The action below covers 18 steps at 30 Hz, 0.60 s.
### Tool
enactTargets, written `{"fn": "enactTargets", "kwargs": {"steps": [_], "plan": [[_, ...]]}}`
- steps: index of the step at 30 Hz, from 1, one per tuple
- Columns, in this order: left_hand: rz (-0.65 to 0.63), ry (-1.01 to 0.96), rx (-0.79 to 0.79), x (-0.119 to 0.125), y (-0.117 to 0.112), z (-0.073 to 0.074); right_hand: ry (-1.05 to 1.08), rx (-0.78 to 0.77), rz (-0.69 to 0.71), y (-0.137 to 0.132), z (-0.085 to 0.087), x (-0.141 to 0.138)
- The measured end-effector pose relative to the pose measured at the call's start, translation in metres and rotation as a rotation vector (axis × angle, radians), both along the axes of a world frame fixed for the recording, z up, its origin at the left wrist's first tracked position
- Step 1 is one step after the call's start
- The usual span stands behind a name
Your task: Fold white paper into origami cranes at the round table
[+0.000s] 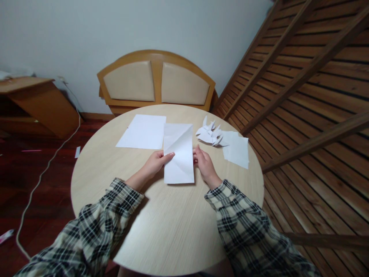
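A white sheet of paper with a diagonal crease [178, 154] lies upright in the middle of the round light-wood table [150, 215]. My left hand [157, 161] pinches its left edge, thumb on top. My right hand [203, 163] grips its right edge with curled fingers. Both arms wear checked sleeves. Behind the creased sheet, to the left, lies a flat stack of white paper [142, 131].
Several folded white paper shapes [210, 134] and another white sheet [236, 151] lie at the table's right. A wooden chair back [155, 82] stands behind the table. A slatted wooden frame [311, 96] leans at the right. A cable [43, 173] runs over the dark floor on the left.
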State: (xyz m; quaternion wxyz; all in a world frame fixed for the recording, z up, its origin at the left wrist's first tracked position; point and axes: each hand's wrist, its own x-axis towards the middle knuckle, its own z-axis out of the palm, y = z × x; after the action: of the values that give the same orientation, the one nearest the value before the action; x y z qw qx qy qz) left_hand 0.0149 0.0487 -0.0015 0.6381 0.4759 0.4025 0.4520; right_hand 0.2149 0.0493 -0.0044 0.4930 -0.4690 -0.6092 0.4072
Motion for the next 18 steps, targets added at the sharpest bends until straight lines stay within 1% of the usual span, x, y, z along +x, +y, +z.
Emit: {"fn": "enactTargets", "kwargs": {"steps": [3, 5, 7, 11, 18], "plan": [[0.096, -0.033, 0.027, -0.0034, 0.0057, -0.0020, 0.092, -0.088, 0.109, -0.0034, 0.0049, -0.0025], [0.130, -0.048, 0.036, -0.0051, 0.0083, -0.0035, 0.064, -0.078, 0.140, -0.0055, 0.0078, -0.0037], [0.141, -0.052, 0.042, -0.0060, 0.0096, -0.0043, 0.001, -0.054, 0.127, -0.0063, 0.0088, -0.0044], [0.144, -0.039, 0.055, -0.0060, 0.0091, -0.0036, -0.106, -0.014, 0.050, -0.0046, 0.0062, -0.0047], [0.111, -0.053, 0.040, -0.0049, 0.0081, -0.0033, -0.152, -0.014, 0.026, -0.0026, 0.0025, -0.0039]]}}
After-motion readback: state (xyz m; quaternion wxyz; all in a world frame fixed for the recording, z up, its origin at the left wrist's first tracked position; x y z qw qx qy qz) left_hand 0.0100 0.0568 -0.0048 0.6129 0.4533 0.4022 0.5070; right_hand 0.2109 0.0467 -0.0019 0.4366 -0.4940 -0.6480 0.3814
